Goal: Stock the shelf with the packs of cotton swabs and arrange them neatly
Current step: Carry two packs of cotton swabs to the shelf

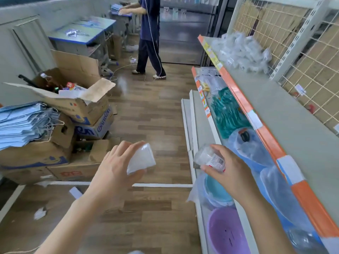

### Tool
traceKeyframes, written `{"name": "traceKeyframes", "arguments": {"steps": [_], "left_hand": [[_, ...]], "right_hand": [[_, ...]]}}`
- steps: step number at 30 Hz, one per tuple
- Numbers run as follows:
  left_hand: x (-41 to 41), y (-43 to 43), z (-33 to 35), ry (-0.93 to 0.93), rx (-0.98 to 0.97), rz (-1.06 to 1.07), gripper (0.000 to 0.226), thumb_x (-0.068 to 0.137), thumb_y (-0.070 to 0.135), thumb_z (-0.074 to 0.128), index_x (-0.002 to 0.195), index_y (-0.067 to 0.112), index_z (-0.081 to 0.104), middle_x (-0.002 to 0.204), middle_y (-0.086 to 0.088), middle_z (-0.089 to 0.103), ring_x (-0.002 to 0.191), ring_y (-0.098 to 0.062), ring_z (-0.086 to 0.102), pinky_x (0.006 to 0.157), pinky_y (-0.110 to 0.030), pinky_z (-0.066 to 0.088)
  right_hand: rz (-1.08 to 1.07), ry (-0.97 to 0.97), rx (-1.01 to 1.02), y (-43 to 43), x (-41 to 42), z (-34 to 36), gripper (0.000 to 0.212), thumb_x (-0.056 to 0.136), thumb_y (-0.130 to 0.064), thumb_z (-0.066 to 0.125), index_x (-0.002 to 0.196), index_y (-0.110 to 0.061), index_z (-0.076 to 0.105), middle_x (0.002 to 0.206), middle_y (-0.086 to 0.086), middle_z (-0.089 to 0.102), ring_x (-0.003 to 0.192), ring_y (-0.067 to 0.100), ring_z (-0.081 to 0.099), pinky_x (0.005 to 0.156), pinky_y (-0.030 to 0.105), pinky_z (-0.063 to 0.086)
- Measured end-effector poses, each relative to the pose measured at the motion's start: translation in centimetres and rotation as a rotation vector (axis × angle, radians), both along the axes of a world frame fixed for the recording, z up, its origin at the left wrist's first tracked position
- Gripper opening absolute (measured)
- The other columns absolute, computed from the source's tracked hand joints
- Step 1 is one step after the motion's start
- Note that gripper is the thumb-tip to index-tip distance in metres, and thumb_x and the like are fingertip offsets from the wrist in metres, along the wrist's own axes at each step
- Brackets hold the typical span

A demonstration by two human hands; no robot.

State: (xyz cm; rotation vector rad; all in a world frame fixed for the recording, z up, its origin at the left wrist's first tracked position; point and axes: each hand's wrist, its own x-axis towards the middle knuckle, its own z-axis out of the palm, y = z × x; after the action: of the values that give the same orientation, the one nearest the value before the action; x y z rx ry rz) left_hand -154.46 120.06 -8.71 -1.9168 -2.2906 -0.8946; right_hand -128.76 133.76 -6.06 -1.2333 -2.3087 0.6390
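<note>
Two packs in hand: one per hand, both carried in the air at 6 o'clock of the view; neither was on a shelf yet.
Left hand (pixel 117 162): fingers (pixel 126 146) and thumb were curled round a translucent white pack (pixel 140 159), held over the aisle floor.
Right hand (pixel 233 167): fingers (pixel 219 147) and thumb pinched a clear labelled pack (pixel 209 159) above the near edge of the lower shelf (pixel 209 129).
Top shelf (pixel 275 110): grey deck ran from 4 o'clock to 1 o'clock; most of it was bare.
Heap of packs (pixel 240 50): clear packs, judged to be the same stock, lay piled loosely on the top shelf at 1 o'clock; no rows were visible.
Lower shelf contents: teal goods (pixel 227 114) and basins (pixel 227 233); whether any swab packs lay among them could not be told.
Done: some stock was judged already delivered to the top shelf.
Remaining: both held packs needed placing, and the heap needed sorting into neat rows; the task was judged to be at an early-to-middle stage.
</note>
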Motion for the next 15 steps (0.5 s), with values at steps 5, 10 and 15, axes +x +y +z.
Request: {"name": "traceKeyframes", "arguments": {"steps": [5,10,15], "left_hand": [[-3.0,5.7,-0.2,0.008,-0.005,0.006,0.072,0.07,0.032,0.08,0.13,0.032,0.039,0.105,0.007,0.048,0.091,-0.02,0.05,0.076,-0.03,0.037],[-7.6,13.3,-0.2,0.02,0.02,-0.05,0.071,0.07,0.03,0.081,0.13,0.029,0.043,0.103,0.01,0.046,0.091,-0.015,0.046,0.077,-0.028,0.035],[-12.9,21.3,0.5,0.019,0.037,-0.109,0.071,0.069,0.026,0.082,0.13,0.026,0.045,0.102,0.008,0.047,0.091,-0.012,0.041,0.075,-0.028,0.035]], "right_hand": [[0.012,0.008,-0.011,5.4,-3.2,-0.3,0.058,0.075,-0.036,0.074,0.127,-0.025,0.051,0.111,-0.02,0.05,0.099,-0.002,0.045,0.079,0.014,0.034],[-0.033,0.017,0.004,11.7,-7.0,-0.2,0.058,0.075,-0.034,0.075,0.127,-0.026,0.05,0.11,-0.02,0.05,0.1,-0.003,0.044,0.074,0.003,0.032],[-0.085,0.022,0.039,18.5,-11.9,0.7,0.059,0.076,-0.034,0.075,0.129,-0.024,0.05,0.112,-0.021,0.048,0.103,-0.005,0.041,0.08,0.014,0.031]]}}
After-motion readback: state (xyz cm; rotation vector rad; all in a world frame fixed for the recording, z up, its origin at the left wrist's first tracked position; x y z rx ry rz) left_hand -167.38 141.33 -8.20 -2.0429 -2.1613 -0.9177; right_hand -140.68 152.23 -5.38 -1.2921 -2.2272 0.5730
